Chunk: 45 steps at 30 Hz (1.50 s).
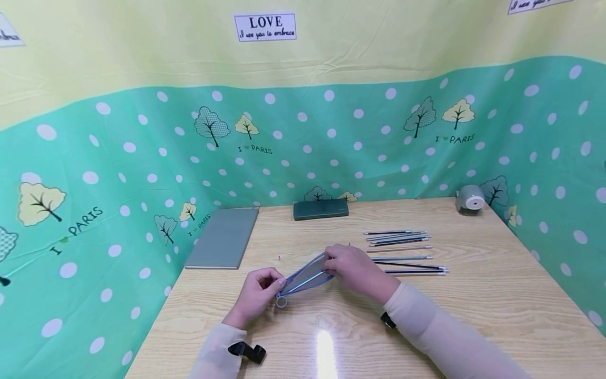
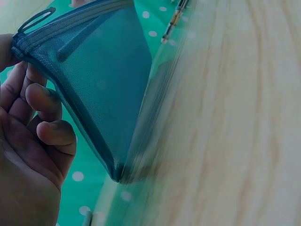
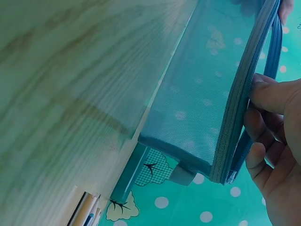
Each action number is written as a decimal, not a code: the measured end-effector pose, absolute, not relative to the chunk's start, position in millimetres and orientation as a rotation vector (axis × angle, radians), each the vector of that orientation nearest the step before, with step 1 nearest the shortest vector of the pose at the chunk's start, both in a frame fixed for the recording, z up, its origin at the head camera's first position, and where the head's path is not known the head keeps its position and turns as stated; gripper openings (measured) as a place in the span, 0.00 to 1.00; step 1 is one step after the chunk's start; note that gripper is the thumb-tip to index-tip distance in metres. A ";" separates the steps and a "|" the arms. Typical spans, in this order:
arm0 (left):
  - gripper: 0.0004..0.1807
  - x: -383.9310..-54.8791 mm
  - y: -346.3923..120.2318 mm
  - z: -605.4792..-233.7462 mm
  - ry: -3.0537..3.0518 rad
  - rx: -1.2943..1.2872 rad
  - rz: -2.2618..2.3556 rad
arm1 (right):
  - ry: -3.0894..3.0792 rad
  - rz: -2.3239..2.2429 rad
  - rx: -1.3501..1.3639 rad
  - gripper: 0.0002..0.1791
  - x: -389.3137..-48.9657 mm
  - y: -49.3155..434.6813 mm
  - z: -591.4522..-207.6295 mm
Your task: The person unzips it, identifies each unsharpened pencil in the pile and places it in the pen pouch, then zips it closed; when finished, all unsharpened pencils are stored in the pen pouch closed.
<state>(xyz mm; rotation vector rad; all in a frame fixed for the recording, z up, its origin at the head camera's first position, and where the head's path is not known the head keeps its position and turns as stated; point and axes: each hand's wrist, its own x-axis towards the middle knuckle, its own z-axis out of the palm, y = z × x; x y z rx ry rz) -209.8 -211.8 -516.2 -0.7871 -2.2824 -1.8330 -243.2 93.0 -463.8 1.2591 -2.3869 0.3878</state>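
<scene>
Head view: left hand is pinching pouch corner by ring; right hand is pinching opposite end, pouch spanning between 2 hands. Pencils are lying beyond right hand. Left wrist view: spare fingers are curling beside pouch. Right wrist view: thumb is pressing zip edge.

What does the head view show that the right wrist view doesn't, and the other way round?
Only the head view shows the flat grey folder and the small grey device at back right. Only the right wrist view shows the grey tab on the mesh pouch. Both share the pouch, pencils, dark green case and right hand.
</scene>
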 end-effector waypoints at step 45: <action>0.05 -208.1 -213.4 -513.8 -2.352 -0.617 -1.792 | -2.434 0.688 1.207 0.08 -251.5 114.8 -448.6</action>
